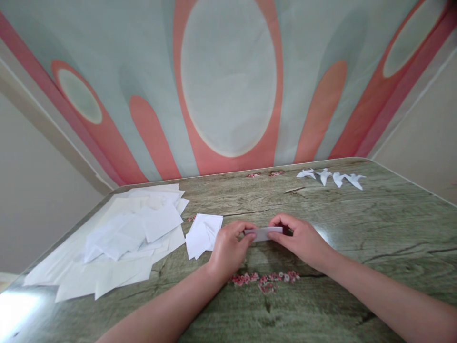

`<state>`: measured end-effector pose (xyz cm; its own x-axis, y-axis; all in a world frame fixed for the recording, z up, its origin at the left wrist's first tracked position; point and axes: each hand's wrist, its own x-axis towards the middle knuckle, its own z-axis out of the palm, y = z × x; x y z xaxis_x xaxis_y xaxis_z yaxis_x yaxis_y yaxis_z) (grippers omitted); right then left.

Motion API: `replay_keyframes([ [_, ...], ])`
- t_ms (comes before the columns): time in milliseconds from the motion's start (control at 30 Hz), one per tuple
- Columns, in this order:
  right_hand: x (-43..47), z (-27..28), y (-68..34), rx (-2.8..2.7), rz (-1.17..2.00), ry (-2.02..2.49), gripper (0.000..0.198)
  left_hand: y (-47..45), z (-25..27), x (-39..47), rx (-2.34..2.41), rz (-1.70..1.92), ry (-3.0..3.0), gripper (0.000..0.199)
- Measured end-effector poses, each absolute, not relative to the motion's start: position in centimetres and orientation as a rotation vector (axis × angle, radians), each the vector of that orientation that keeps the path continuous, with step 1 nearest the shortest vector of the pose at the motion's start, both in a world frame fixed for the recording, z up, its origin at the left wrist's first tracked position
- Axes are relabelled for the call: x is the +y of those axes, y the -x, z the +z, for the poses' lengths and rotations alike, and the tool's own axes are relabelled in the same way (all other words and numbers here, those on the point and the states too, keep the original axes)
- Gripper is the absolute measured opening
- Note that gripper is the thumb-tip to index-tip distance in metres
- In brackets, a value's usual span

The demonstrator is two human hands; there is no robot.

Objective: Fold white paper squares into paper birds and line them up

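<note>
A narrow folded piece of white paper (263, 234) is held level just above the table, one end in each hand. My left hand (230, 245) pinches its left end between thumb and fingers. At the right end, my right hand (298, 238) grips it with the thumb in front and the fingers behind. Just left of my left hand lies a small pile of white paper squares (202, 236). Behind the paper, the fingertips are partly hidden.
A large spread of loose white sheets (117, 243) covers the table's left side. Several folded paper birds (337, 178) stand in a row at the back right. The wood-patterned table (357, 295) has printed pink flowers (266, 278). A patterned backdrop (228, 81) rises behind it.
</note>
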<state>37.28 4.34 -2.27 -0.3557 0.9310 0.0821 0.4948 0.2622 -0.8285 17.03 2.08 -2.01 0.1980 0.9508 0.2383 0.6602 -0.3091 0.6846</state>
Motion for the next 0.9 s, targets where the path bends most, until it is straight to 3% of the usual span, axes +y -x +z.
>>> replay_keyframes([
  [167,4.7,-3.0,-37.4,-1.891,1.010,1.274,0.018,-16.3,-2.0,2.7,1.497,1.015,-2.046,0.036],
  [333,4.9,-3.4,-37.4,-1.853,1.039,1.256,0.030,-16.1,-2.1,2.4,1.416,1.011,-2.327,0.028],
  [600,4.8,-2.8,-37.4,-1.849,1.005,1.292,0.024,-16.3,-1.7,1.9,1.391,0.963,-2.426,0.023],
  [900,4.8,-3.0,-37.3,-1.820,1.051,1.254,0.023,-17.0,-2.0,2.1,1.455,0.903,-1.869,0.020],
])
